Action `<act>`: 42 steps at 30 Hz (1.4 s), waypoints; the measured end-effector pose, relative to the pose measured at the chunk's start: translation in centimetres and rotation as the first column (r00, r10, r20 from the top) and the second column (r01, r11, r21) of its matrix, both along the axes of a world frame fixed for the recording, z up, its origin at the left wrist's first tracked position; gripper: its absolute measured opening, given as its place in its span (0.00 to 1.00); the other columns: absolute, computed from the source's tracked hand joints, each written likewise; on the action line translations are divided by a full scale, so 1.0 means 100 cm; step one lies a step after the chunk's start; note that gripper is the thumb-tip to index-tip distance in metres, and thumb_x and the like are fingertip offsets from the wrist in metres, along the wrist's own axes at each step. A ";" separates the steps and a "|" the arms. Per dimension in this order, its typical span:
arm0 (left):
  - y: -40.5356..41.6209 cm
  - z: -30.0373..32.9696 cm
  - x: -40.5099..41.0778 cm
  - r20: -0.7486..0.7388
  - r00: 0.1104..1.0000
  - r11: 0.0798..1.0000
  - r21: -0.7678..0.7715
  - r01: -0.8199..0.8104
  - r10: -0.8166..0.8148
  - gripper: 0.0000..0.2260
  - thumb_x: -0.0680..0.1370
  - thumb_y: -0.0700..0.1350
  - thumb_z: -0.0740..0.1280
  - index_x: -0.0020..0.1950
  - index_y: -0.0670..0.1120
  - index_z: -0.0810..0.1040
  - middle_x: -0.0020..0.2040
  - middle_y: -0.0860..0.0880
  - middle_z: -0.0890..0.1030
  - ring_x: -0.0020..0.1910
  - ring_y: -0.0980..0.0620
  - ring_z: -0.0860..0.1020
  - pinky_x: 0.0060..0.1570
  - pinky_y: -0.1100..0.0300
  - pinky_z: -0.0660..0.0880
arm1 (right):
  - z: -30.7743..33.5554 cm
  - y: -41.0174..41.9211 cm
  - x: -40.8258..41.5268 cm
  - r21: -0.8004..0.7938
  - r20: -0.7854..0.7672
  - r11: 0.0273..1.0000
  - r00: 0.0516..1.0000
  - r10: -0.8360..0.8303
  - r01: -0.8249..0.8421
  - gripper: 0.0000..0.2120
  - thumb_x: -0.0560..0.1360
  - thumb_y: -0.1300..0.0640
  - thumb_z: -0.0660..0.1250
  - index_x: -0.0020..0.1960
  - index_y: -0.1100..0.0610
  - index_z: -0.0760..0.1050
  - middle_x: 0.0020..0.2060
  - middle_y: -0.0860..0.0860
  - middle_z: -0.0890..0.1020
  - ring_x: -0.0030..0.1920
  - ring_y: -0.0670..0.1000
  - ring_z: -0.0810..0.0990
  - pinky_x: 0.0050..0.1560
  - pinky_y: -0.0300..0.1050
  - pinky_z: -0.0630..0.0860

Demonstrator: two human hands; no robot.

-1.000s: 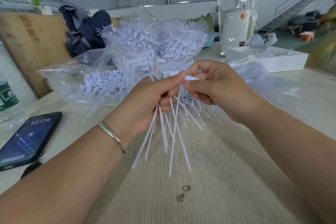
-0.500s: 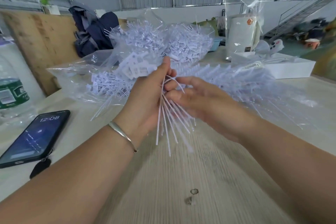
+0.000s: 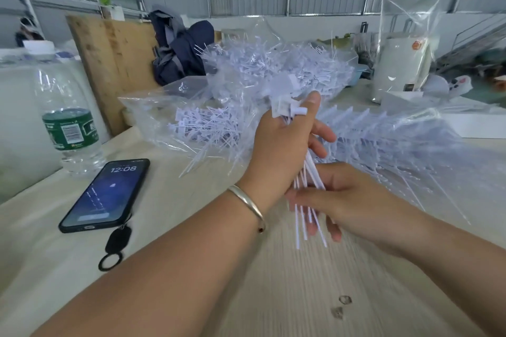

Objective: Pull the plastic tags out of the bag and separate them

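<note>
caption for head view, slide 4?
Left hand grips a bundle of plastic tags while right hand holds their tails.

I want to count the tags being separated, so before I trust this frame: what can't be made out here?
- Head view: how many plastic tags the left hand holds; they overlap, and both hands cover their middles.
- Their lower tips are motion-blurred where the right hand grips them.
- The clear bag: glare and piled tags hide its opening.
- Water bottle label text is too small to read.
</note>
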State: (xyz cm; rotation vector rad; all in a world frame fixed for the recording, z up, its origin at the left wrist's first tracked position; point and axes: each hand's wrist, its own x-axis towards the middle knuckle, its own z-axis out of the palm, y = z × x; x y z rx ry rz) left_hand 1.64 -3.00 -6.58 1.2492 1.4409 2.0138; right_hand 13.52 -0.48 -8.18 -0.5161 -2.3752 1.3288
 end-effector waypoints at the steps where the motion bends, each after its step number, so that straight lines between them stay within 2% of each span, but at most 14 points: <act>1: 0.000 0.000 -0.003 0.037 0.999 1.000 0.010 -0.002 0.002 0.13 0.80 0.53 0.64 0.39 0.49 0.80 0.31 0.45 0.82 0.23 0.54 0.75 0.26 0.67 0.70 | 0.004 -0.002 0.001 0.037 0.001 0.999 1.000 -0.028 0.028 0.12 0.76 0.57 0.64 0.35 0.60 0.76 0.26 0.53 0.79 0.24 0.48 0.75 0.25 0.41 0.71; 3: 0.001 0.001 -0.012 0.054 0.998 0.999 0.003 -0.040 0.040 0.21 0.77 0.59 0.65 0.27 0.51 0.79 0.33 0.36 0.81 0.25 0.50 0.74 0.31 0.63 0.71 | 0.014 -0.007 0.002 0.078 0.015 0.995 0.998 -0.059 0.058 0.17 0.79 0.54 0.60 0.34 0.60 0.73 0.23 0.52 0.78 0.21 0.47 0.73 0.25 0.36 0.69; 5: -0.001 0.000 -0.022 0.051 0.998 0.999 -0.018 -0.045 0.046 0.22 0.71 0.64 0.66 0.26 0.49 0.78 0.36 0.31 0.79 0.28 0.48 0.71 0.31 0.60 0.69 | 0.026 -0.009 0.000 0.129 0.040 0.989 0.996 -0.079 0.074 0.19 0.81 0.53 0.56 0.34 0.58 0.70 0.22 0.53 0.78 0.19 0.50 0.73 0.24 0.35 0.67; 8: -0.002 -0.005 -0.036 0.050 0.999 1.000 0.016 0.014 -0.015 0.23 0.71 0.63 0.66 0.38 0.42 0.75 0.29 0.44 0.79 0.23 0.53 0.71 0.25 0.67 0.65 | 0.050 0.001 -0.012 0.334 0.051 0.926 0.977 -0.206 0.178 0.20 0.82 0.52 0.55 0.32 0.55 0.67 0.18 0.52 0.74 0.16 0.49 0.68 0.21 0.39 0.67; 10: -0.003 -0.006 -0.047 0.100 0.992 0.995 0.068 -0.079 0.072 0.20 0.74 0.61 0.64 0.36 0.44 0.74 0.30 0.46 0.79 0.23 0.54 0.71 0.25 0.68 0.66 | 0.067 0.014 -0.029 0.443 0.040 0.862 0.956 -0.291 0.244 0.20 0.82 0.50 0.55 0.33 0.57 0.66 0.18 0.51 0.74 0.15 0.47 0.66 0.20 0.39 0.66; 14: 0.000 -0.012 -0.080 0.466 0.791 0.883 0.044 -0.467 0.396 0.19 0.80 0.53 0.61 0.32 0.45 0.70 0.29 0.49 0.75 0.25 0.53 0.69 0.27 0.65 0.67 | 0.080 0.028 -0.082 0.530 0.149 0.832 0.948 -0.282 0.164 0.19 0.83 0.50 0.54 0.36 0.57 0.65 0.22 0.54 0.74 0.13 0.46 0.67 0.21 0.36 0.64; 16: 0.003 -0.021 -0.093 0.532 0.679 0.816 -0.040 -0.577 0.506 0.16 0.82 0.48 0.58 0.36 0.44 0.69 0.32 0.49 0.73 0.30 0.49 0.71 0.33 0.62 0.69 | 0.075 0.030 -0.115 0.593 0.211 0.799 0.939 -0.271 0.098 0.19 0.82 0.51 0.54 0.35 0.58 0.66 0.23 0.53 0.75 0.17 0.47 0.70 0.25 0.38 0.66; 20: 0.007 -0.035 -0.113 0.649 0.517 0.749 -0.124 -0.651 0.557 0.08 0.81 0.43 0.57 0.46 0.42 0.72 0.42 0.47 0.74 0.42 0.48 0.71 0.47 0.56 0.69 | 0.057 0.029 -0.176 0.840 0.297 0.543 0.835 -0.463 0.002 0.12 0.75 0.63 0.59 0.33 0.55 0.65 0.32 0.50 0.72 0.32 0.51 0.70 0.36 0.41 0.65; 24: 0.006 -0.042 -0.129 0.671 0.464 0.726 -0.164 -0.668 0.578 0.10 0.81 0.44 0.57 0.40 0.49 0.68 0.40 0.50 0.74 0.42 0.47 0.72 0.45 0.56 0.70 | 0.037 0.037 -0.217 0.944 0.272 0.311 0.787 -0.554 -0.107 0.13 0.73 0.65 0.60 0.33 0.55 0.64 0.30 0.49 0.66 0.36 0.51 0.68 0.37 0.43 0.64; 29: 0.012 -0.049 -0.132 0.653 0.460 0.723 -0.200 -0.661 0.602 0.11 0.82 0.44 0.56 0.39 0.48 0.67 0.37 0.51 0.72 0.40 0.46 0.71 0.44 0.56 0.68 | 0.020 0.064 -0.242 0.851 0.497 0.494 0.581 -0.645 -0.180 0.04 0.75 0.58 0.61 0.44 0.51 0.73 0.39 0.46 0.73 0.43 0.52 0.73 0.43 0.47 0.71; 33: 0.017 -0.050 -0.132 0.654 0.467 0.726 -0.191 -0.660 0.596 0.11 0.81 0.43 0.57 0.38 0.47 0.67 0.36 0.51 0.72 0.39 0.46 0.70 0.44 0.55 0.67 | 0.042 0.076 -0.269 0.716 0.469 0.696 0.705 -0.531 0.048 0.12 0.76 0.61 0.57 0.35 0.55 0.66 0.34 0.50 0.71 0.33 0.51 0.70 0.48 0.49 0.73; 36: 0.019 -0.050 -0.133 0.654 0.472 0.734 -0.194 -0.650 0.591 0.11 0.81 0.43 0.57 0.38 0.47 0.67 0.35 0.52 0.72 0.38 0.46 0.69 0.40 0.58 0.67 | 0.045 0.081 -0.285 0.527 0.435 0.824 0.767 -0.472 0.208 0.11 0.78 0.64 0.57 0.36 0.61 0.66 0.35 0.55 0.70 0.40 0.56 0.70 0.48 0.46 0.71; 39: 0.019 -0.051 -0.133 0.643 0.484 0.741 -0.201 -0.641 0.593 0.11 0.81 0.43 0.57 0.38 0.47 0.67 0.34 0.52 0.71 0.36 0.47 0.69 0.35 0.59 0.65 | 0.033 0.085 -0.289 0.357 0.317 0.884 0.852 -0.417 0.300 0.01 0.78 0.63 0.58 0.49 0.60 0.68 0.46 0.57 0.69 0.47 0.56 0.67 0.51 0.47 0.69; 42: 0.020 -0.051 -0.133 0.627 0.514 0.748 -0.174 -0.641 0.586 0.11 0.80 0.43 0.58 0.37 0.47 0.68 0.33 0.52 0.71 0.36 0.47 0.70 0.36 0.59 0.66 | 0.024 0.083 -0.288 0.302 0.278 0.890 0.862 -0.424 0.341 0.18 0.76 0.61 0.61 0.65 0.62 0.66 0.50 0.59 0.69 0.49 0.57 0.70 0.47 0.47 0.69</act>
